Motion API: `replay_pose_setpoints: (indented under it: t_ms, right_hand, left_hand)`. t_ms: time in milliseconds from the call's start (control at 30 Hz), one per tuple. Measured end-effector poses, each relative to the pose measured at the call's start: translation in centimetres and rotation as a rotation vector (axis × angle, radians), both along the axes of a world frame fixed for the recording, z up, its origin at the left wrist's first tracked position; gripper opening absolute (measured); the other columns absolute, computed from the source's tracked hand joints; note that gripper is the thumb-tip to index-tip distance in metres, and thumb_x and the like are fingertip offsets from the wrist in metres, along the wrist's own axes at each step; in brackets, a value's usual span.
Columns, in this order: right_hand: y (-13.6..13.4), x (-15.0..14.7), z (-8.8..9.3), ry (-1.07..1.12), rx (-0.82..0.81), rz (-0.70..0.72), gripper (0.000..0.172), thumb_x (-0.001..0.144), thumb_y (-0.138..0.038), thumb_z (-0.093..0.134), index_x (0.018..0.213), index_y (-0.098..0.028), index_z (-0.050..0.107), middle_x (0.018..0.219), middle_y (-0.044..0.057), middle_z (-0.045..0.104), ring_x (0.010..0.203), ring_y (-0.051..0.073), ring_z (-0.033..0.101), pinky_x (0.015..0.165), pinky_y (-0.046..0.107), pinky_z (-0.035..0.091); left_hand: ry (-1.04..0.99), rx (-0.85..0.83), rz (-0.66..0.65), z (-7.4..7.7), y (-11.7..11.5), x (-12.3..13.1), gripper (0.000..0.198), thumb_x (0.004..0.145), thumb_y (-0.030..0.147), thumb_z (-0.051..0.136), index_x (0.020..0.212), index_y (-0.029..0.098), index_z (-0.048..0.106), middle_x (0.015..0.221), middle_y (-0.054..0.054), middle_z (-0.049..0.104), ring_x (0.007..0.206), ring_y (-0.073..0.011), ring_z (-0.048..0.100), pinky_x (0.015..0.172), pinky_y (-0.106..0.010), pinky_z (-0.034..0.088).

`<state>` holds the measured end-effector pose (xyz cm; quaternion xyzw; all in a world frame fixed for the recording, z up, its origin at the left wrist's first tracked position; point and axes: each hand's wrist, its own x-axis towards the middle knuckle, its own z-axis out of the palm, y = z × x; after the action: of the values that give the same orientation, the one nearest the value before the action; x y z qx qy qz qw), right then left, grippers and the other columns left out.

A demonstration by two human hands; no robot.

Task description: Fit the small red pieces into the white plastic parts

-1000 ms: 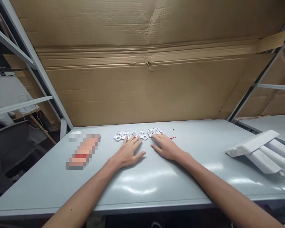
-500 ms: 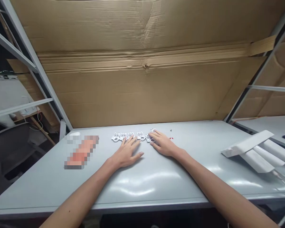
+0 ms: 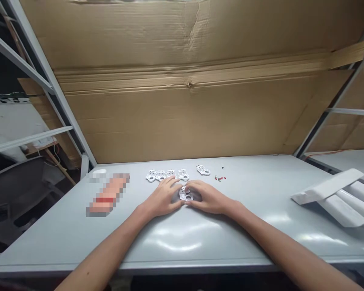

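A white perforated plastic piece sits on the grey worktop, clasped between the left hand and right hand, which meet around it from either side. Four similar pieces lie in a row beyond, a fifth piece just right of them, near small red parts.

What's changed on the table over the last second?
The left hand and right hand have moved off the row and come together nearer the person, closing around one white plastic part, which has been drawn out of the row toward them. A gap remains where it lay. The other white parts and the small red pieces stayed put.
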<state>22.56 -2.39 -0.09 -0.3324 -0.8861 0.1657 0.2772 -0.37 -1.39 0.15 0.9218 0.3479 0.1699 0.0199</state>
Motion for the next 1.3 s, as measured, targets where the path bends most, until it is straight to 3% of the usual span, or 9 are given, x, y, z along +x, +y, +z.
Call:
replay_pose_setpoints:
  t_ms: [233,367,533,733,867,1033,1167,1300]
  right_hand:
    - [0.7,0.5,-0.7,0.033,0.024,-0.045,0.018,0.091,-0.020,0.053,0.096,-0.022,0.071,0.110,0.009,0.070,0.103,0.024,0.065,0.091,0.040,0.051]
    - [0.6,0.4,-1.0,0.022,0.093,-0.075,0.020,0.091,-0.020,0.054,0.098,-0.022,0.073,0.115,0.011,0.067,0.101,0.023,0.065,0.088,0.039,0.053]
    - [0.5,0.0,-1.0,-0.037,0.207,-0.053,0.027,0.095,-0.020,0.045,0.099,-0.022,0.072,0.106,0.011,0.069,0.096,0.023,0.065,0.083,0.038,0.053]
    - [0.4,-0.2,-0.7,0.059,0.127,-0.122,0.028,0.097,-0.025,0.041,0.096,-0.023,0.069,0.101,0.009,0.072,0.093,0.024,0.065,0.086,0.042,0.052]
    - [0.7,0.3,0.4,0.426,-0.058,-0.271,0.023,0.095,-0.035,0.048,0.093,-0.023,0.067,0.095,0.007,0.073,0.090,0.023,0.067,0.085,0.042,0.053]
    - [2.2,1.9,1.2,0.899,-0.511,-0.373,0.023,0.089,-0.041,0.058,0.098,-0.021,0.064,0.095,0.008,0.073,0.094,0.022,0.069,0.092,0.041,0.054]
    - [3.1,3.0,0.6,1.007,-0.825,-0.319,0.013,0.086,-0.029,0.062,0.097,-0.022,0.064,0.113,0.010,0.071,0.111,0.022,0.065,0.102,0.038,0.051]
    - [3.5,3.3,-0.1,1.014,-0.927,-0.299,0.023,0.079,-0.012,0.057,0.098,-0.022,0.064,0.119,0.011,0.069,0.120,0.022,0.062,0.104,0.039,0.050]
  left_hand:
    - [-0.010,0.007,-0.030,-0.1,0.2,0.2,0.039,0.095,0.044,0.055,0.127,0.021,0.058,0.137,-0.012,0.055,0.137,-0.0318,0.040,0.113,-0.049,0.034]
    - [-0.017,0.011,-0.047,-0.2,0.3,0.1,0.038,0.096,0.045,0.054,0.126,0.021,0.059,0.135,-0.011,0.056,0.136,-0.0301,0.042,0.113,-0.047,0.035]
    - [-0.037,0.000,-0.032,-0.3,0.3,0.1,0.036,0.094,0.044,0.057,0.123,0.022,0.061,0.134,-0.011,0.057,0.134,-0.0303,0.044,0.111,-0.047,0.037]
    - [-0.032,-0.016,0.019,-0.6,0.4,0.1,0.041,0.093,0.049,0.057,0.125,0.023,0.060,0.138,-0.011,0.055,0.138,-0.0309,0.040,0.113,-0.048,0.036]
    - [-0.022,-0.027,0.037,-0.5,0.4,0.1,0.042,0.092,0.048,0.058,0.126,0.022,0.061,0.141,-0.013,0.053,0.138,-0.0324,0.039,0.113,-0.050,0.036]
    - [-0.008,-0.043,0.054,0.0,0.2,0.2,0.043,0.091,0.046,0.060,0.125,0.020,0.061,0.140,-0.014,0.053,0.138,-0.0326,0.039,0.112,-0.049,0.037]
    - [0.006,-0.043,0.063,0.2,0.1,0.2,0.043,0.092,0.046,0.059,0.127,0.019,0.060,0.142,-0.016,0.051,0.137,-0.0324,0.040,0.111,-0.049,0.038]
    - [0.008,-0.033,0.055,0.1,0.1,0.2,0.042,0.093,0.046,0.058,0.127,0.020,0.060,0.141,-0.015,0.052,0.137,-0.0321,0.040,0.111,-0.050,0.037]
